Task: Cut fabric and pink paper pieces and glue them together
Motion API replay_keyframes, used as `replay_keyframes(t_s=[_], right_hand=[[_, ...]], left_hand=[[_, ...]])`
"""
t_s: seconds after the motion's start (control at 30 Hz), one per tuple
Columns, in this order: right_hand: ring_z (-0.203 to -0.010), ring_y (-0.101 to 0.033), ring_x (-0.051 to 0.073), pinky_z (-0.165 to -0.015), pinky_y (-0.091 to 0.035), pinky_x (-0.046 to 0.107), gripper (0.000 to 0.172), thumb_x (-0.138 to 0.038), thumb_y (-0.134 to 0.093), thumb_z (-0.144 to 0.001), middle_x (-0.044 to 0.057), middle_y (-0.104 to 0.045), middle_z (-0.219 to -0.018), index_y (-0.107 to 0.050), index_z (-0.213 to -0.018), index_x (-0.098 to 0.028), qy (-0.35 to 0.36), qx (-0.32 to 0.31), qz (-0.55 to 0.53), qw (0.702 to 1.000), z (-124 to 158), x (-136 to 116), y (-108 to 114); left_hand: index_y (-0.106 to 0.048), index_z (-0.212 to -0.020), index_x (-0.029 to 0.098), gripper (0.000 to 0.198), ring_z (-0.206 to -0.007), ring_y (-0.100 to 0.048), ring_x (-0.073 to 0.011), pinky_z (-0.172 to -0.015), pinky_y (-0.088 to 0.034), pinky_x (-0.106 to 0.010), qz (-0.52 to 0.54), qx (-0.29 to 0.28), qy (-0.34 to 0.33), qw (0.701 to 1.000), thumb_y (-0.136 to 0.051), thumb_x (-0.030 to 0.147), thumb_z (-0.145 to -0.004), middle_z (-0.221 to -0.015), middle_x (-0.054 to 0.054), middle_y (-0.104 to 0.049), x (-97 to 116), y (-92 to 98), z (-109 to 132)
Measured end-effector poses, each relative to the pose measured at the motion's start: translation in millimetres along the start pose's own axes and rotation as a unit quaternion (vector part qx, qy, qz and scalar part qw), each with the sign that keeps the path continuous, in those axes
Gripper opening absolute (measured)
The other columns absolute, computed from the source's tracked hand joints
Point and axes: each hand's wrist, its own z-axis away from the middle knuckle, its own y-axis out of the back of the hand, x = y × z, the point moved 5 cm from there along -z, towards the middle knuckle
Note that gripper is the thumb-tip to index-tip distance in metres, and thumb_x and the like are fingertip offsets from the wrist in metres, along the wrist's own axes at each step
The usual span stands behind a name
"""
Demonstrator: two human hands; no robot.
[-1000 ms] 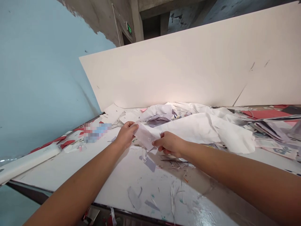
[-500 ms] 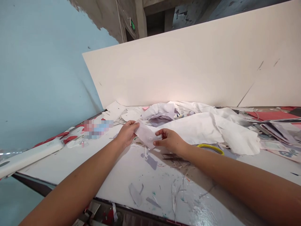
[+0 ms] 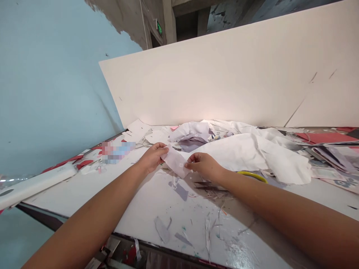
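Between my two hands a small pale lilac piece of fabric is held up just above the table. My left hand pinches its upper left corner between thumb and fingers. At its right edge my right hand is closed, thumb against fingertips on the cloth. A pair of scissors lies under my right forearm; its dark blades and yellow handle show on either side, the middle hidden. Just below the held piece lies a grey-lilac scrap.
White cloth and lilac fabric are heaped at the back, against a tall cream board. A long white case-like object lies at the left edge. Scraps and threads litter the white tabletop; red pieces lie at right.
My right fingers have closed from a looser hold to a pinch on the fabric's right edge. The left hand keeps its corner, and the view has shifted very slightly.
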Motion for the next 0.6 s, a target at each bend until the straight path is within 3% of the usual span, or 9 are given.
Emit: replay_keyframes(t_s=[0.27,0.43,0.6], right_hand=[[-0.040,-0.033,0.005,-0.038,-0.024,0.018,0.013,-0.026,-0.059,-0.064,-0.005,-0.047,-0.054,-0.048,-0.065,-0.018,-0.027,-0.051,-0.041,0.998,6.1,-1.6,-3.1],[-0.044,-0.037,0.006,-0.040,-0.027,0.017,0.012,-0.023,-0.059,-0.062,-0.004,-0.045,-0.054,-0.048,-0.062,-0.018,-0.041,-0.075,-0.063,0.994,6.4,-0.2,-3.4],[-0.045,-0.038,0.006,-0.039,-0.026,0.017,0.012,-0.024,-0.057,-0.066,-0.005,-0.043,-0.053,-0.045,-0.065,-0.019,-0.057,-0.052,-0.065,0.995,2.2,-1.9,4.0]], left_hand=[[-0.050,-0.074,0.018,0.028,-0.058,-0.056,-0.0124,-0.055,-0.047,-0.028,-0.015,-0.068,0.119,0.990,-0.069,0.015,-0.053,-0.068,0.000,-0.056,-7.3,8.2,2.1],[-0.053,-0.070,0.016,0.020,-0.056,-0.056,-0.0130,-0.050,-0.047,-0.026,-0.054,-0.084,0.126,0.987,-0.068,0.018,-0.055,-0.064,0.000,-0.056,-11.9,5.0,4.1],[-0.053,-0.067,0.017,0.017,-0.052,-0.053,-0.0117,-0.044,-0.044,-0.024,-0.085,-0.087,0.106,0.987,-0.067,0.020,-0.056,-0.057,0.002,-0.054,-12.5,4.0,3.8]])
